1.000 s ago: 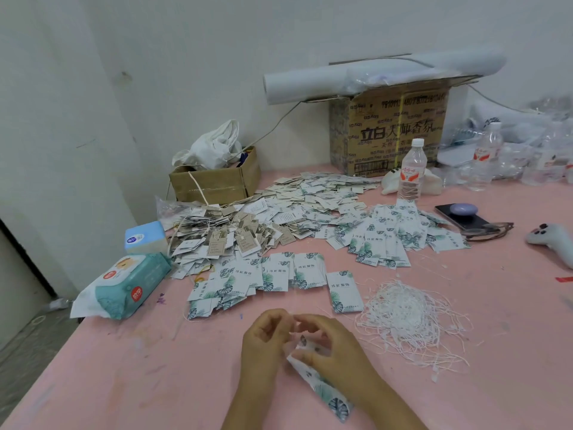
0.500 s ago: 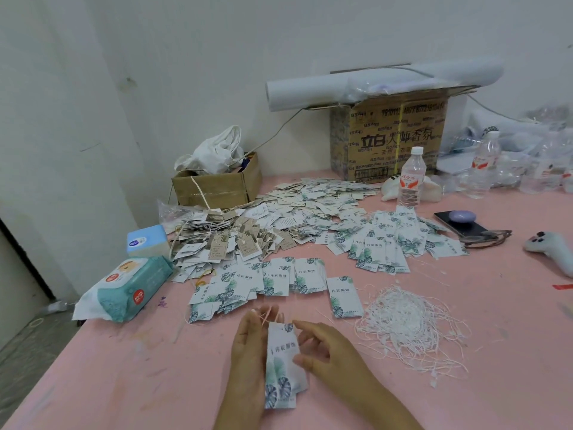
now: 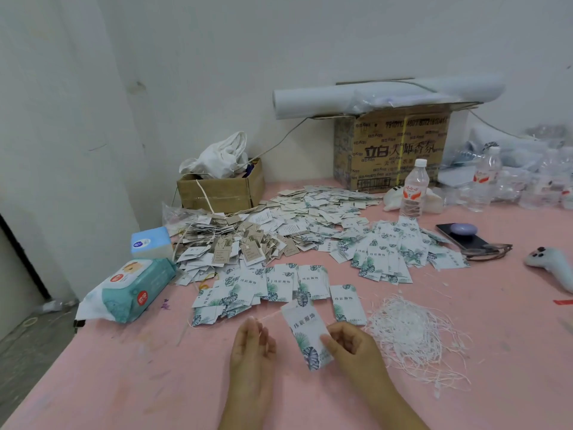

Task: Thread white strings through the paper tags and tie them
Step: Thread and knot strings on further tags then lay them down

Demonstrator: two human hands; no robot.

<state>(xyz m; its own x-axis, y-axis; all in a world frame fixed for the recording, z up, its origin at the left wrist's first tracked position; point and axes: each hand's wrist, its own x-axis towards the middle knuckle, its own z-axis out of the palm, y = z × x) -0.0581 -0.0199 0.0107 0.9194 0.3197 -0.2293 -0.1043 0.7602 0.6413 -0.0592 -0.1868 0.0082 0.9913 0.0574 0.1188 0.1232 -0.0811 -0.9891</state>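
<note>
Right hand (image 3: 350, 342) pinches a leaf-printed paper tag (image 3: 305, 333) by its lower edge above the pink table (image 3: 124, 383). At its 9 o'clock, left hand (image 3: 252, 346), fingers straight and pressed together, pinches the white string (image 3: 269, 315) from the tag's top. Loose strings (image 3: 412, 339) lie at 3 o'clock, spread tags (image 3: 279, 283) at 12.
</note>
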